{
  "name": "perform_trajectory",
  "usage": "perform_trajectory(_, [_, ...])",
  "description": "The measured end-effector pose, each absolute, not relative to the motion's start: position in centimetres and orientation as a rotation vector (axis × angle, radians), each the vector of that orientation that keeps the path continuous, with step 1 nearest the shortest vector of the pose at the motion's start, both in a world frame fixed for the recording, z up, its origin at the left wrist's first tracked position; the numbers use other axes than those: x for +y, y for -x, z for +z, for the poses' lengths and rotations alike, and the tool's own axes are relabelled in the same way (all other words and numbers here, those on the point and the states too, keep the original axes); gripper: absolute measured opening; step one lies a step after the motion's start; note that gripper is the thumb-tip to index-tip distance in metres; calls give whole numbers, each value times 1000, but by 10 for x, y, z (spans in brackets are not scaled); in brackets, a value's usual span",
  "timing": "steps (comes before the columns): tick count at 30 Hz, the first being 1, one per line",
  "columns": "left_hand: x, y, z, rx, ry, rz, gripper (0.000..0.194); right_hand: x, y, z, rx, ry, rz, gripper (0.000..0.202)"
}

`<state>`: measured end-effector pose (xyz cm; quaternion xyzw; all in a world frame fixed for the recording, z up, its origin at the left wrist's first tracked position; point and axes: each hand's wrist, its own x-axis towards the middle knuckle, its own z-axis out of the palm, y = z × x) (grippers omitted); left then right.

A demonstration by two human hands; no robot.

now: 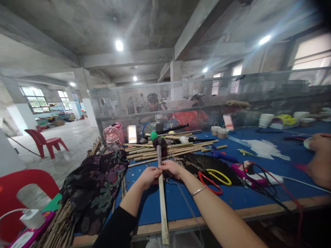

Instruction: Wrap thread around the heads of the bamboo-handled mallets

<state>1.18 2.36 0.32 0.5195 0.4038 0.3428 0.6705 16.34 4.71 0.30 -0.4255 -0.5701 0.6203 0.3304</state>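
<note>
A pale stick (162,206) runs from the table's front edge up between my hands, and its upper part is covered in something greyish brown. My left hand (149,177) grips the stick from the left with bent fingers. From the other side, my right hand (171,169) pinches it at the lower end of the brown part. Thin grey strands (184,196) trail down the table beside my right wrist. Behind the stick's top sit a green ball (153,135) and dark round lumps; whether the stick touches them I cannot tell.
Long sticks (147,151) lie across the blue table. Scissors (214,181) with red and yellow handles rest right of my arm, near a purple power strip (249,175) with cables. Dark floral cloth (95,189) covers the left. Another person's hand (322,155) is at far right.
</note>
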Motion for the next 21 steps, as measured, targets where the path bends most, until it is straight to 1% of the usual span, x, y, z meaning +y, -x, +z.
perform_trajectory(6, [24,-15,0,1066,-1270,874,37,47,-161,2,-1510,1105,1592,26])
perform_trajectory(8, [24,-14,2,1034,-1223,874,36,48,-162,1,-1477,1083,1616,26])
perform_trajectory(12, [24,-13,5,835,-1062,790,22,48,-162,1,-1427,994,1687,27])
perform_trajectory(14, [24,-14,5,806,-986,757,14,46,-159,3,-1439,1036,1690,26])
perform_trajectory(17, [25,-19,5,864,-843,767,9,43,-153,6,-1462,1130,1598,23])
perform_trajectory(21, [28,-21,9,964,-802,828,17,40,-152,9,-1571,1240,1382,24])
